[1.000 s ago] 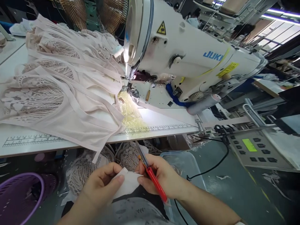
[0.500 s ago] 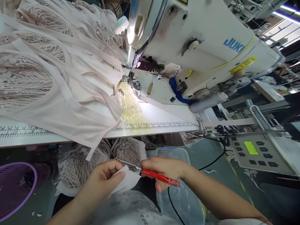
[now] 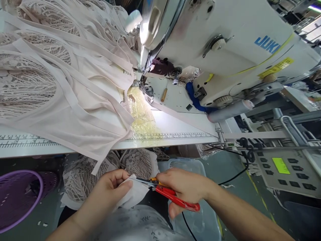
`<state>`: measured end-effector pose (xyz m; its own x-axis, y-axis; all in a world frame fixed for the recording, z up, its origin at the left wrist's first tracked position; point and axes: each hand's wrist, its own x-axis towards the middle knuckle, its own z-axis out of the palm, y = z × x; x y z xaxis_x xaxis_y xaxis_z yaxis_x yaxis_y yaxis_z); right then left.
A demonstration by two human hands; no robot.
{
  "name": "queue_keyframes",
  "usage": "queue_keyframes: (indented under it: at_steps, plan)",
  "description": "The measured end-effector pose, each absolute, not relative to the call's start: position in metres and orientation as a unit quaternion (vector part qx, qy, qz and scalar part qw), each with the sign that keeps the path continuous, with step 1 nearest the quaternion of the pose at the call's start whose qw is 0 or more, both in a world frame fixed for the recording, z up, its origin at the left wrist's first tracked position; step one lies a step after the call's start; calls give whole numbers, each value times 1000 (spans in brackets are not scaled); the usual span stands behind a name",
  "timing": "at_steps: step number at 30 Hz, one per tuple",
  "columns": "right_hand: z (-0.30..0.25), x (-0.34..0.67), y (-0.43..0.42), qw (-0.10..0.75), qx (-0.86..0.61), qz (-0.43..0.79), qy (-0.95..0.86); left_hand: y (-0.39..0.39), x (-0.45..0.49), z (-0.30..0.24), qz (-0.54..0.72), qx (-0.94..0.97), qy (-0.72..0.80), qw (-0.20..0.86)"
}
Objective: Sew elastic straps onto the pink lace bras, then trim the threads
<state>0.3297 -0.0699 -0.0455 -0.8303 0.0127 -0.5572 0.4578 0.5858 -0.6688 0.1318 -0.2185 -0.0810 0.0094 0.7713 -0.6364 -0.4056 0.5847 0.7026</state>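
Observation:
My left hand (image 3: 114,187) is closed, pinching the edge of a pale piece of fabric (image 3: 134,195) above my lap. My right hand (image 3: 184,187) is wrapped round red-handled scissors (image 3: 173,197), whose blades point left and meet the fabric's upper edge beside my left fingertips. The blades look slightly parted. Lace-patterned garment pieces (image 3: 82,177) hang or lie just behind my hands, below the table edge. Part of the fabric is hidden by my left fingers.
A JUKI sewing machine (image 3: 215,36) stands on the table, with beige lace garments (image 3: 82,83) piled left of its needle. A ruler strip (image 3: 175,136) runs along the front edge. Below are a purple basket (image 3: 37,197) and a clear plastic bin (image 3: 204,207). A control panel (image 3: 288,170) is at right.
The scissors' handles have spread further apart, and an orange part shows beside my right hand. The blades now lie against the fabric's upper edge. The camera view has shifted slightly.

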Motion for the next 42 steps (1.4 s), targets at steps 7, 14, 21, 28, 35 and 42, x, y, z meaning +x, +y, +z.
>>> queue_keyframes:
  at_steps: [7, 14, 21, 28, 35, 42]
  plan:
    - [-44, 329, -71, 242, 151, -444, 850, -215, 132, -73, 426, 155, 567, 688]
    - [-46, 329, -77, 250, 208, -427, 844, -217, 131, -80, 434, 163, 540, 703]
    - [-64, 336, -88, 176, 250, -492, 815, -219, 132, -72, 438, 156, 569, 678]
    - [-59, 320, -93, -11, 249, -517, 819, -220, 127, -70, 459, 179, 581, 648]
    - [-61, 301, -95, -91, 181, -485, 851, -224, 126, -62, 489, 169, 598, 613]
    - [-69, 310, -75, 123, 157, -435, 878, -227, 124, -61, 488, 144, 611, 607]
